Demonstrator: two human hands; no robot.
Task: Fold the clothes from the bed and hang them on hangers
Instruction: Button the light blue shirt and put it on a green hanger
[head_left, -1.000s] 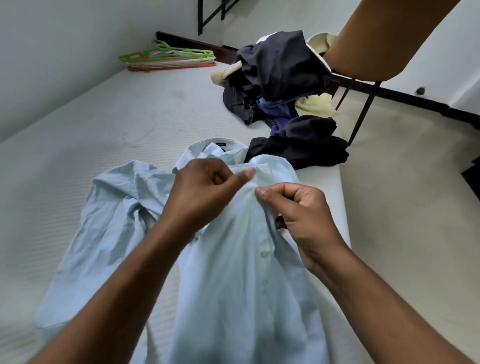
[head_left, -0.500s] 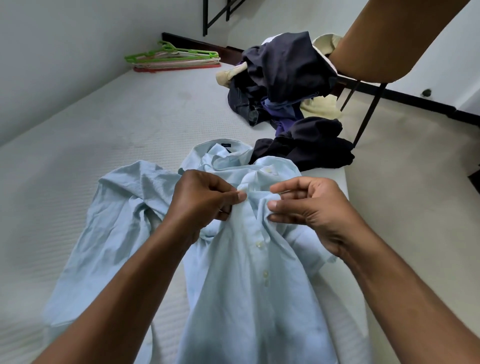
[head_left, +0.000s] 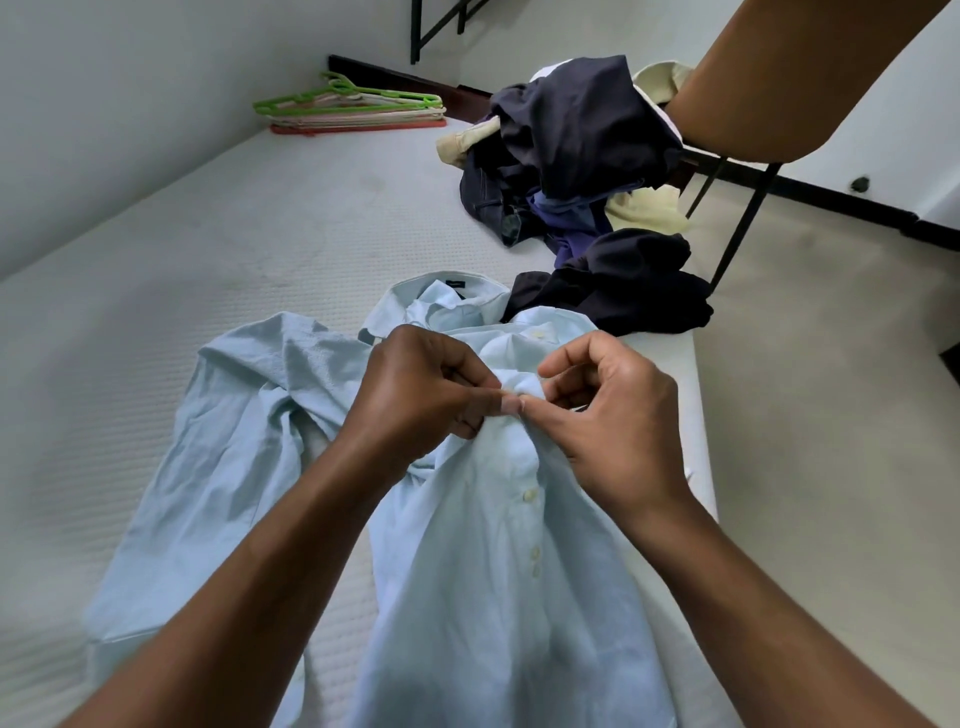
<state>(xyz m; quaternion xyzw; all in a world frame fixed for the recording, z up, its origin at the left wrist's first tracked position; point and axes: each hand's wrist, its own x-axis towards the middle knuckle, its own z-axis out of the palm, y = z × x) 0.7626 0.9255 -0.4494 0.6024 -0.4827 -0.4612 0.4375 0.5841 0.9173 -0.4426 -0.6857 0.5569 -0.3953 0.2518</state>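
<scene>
Both the left hand (head_left: 415, 400) and the right hand (head_left: 608, 410) pinch the front placket of the light blue shirt (head_left: 493, 571), thumbs meeting near its collar. The shirt lies spread on the bed (head_left: 208, 249). Farther off sit a heap of dark clothes (head_left: 582, 171) and stacked hangers (head_left: 358, 109).

Mattress (head_left: 208, 234) open along its left edge; clothes pile (head_left: 582, 140) crowds the right edge, hangers (head_left: 358, 110) fill the far corner.

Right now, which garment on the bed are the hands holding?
The light blue shirt, pinched by left hand and right hand; the dark pile lies untouched.
</scene>
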